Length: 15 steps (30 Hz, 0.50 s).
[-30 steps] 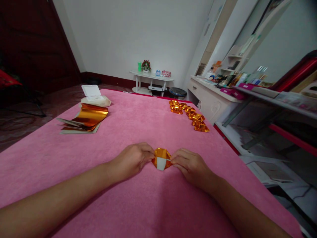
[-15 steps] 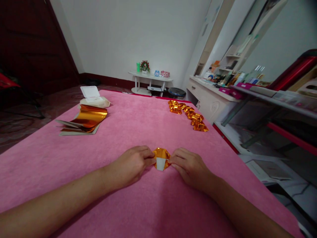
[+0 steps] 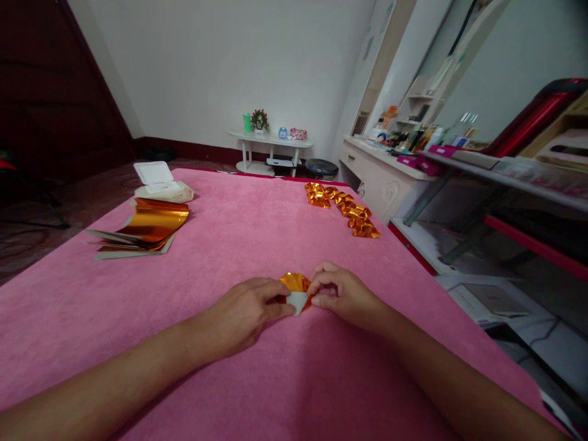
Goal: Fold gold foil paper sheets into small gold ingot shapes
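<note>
A small folded piece of gold foil paper [image 3: 294, 282], pale on its inner side, lies on the pink cloth between my hands. My left hand [image 3: 250, 306] closes on its left edge, thumb and fingers on the paper and partly covering it. My right hand [image 3: 340, 295] pinches the right edge, with its fingers curled and the thumb near the lower corner. Farther off at the left is a stack of gold foil sheets [image 3: 158, 220], its top sheet curling up. Several folded gold foil pieces [image 3: 356, 211] sit in a row at the far right.
A pink cloth [image 3: 229, 239] covers the work surface. Behind the stack stands an open white wipes packet [image 3: 158, 184]. Beyond the far edge are a low white table [image 3: 271, 141] and a round dark stool [image 3: 321, 167]. A cluttered dresser [image 3: 381, 162] and a metal-legged shelf [image 3: 500, 174] line the right side.
My right fingers have lifted and curled more over the right edge of the paper, while my left fingers reach farther over its left side. The whole view has shifted slightly.
</note>
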Available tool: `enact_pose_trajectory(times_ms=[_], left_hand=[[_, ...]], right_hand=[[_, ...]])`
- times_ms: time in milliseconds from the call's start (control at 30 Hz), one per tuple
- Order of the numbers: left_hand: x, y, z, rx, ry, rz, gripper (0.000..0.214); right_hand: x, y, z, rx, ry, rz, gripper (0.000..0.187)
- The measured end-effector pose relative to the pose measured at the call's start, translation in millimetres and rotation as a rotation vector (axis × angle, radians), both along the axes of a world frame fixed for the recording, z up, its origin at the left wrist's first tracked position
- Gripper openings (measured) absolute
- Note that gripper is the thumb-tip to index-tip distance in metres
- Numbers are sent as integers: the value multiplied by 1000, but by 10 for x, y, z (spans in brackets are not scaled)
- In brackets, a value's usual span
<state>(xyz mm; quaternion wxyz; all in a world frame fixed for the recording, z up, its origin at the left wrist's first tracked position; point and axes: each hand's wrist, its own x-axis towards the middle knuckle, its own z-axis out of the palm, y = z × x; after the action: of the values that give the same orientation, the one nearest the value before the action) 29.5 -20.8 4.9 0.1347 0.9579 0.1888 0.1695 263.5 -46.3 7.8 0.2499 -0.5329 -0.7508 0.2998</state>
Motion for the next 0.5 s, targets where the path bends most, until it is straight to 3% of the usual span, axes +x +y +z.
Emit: enact_pose_trajectory(times_ms=[500], left_hand=[[-11,29,-74,170,76,-46,35]], right_hand=[[11,94,-36,-38,5,-18,3]])
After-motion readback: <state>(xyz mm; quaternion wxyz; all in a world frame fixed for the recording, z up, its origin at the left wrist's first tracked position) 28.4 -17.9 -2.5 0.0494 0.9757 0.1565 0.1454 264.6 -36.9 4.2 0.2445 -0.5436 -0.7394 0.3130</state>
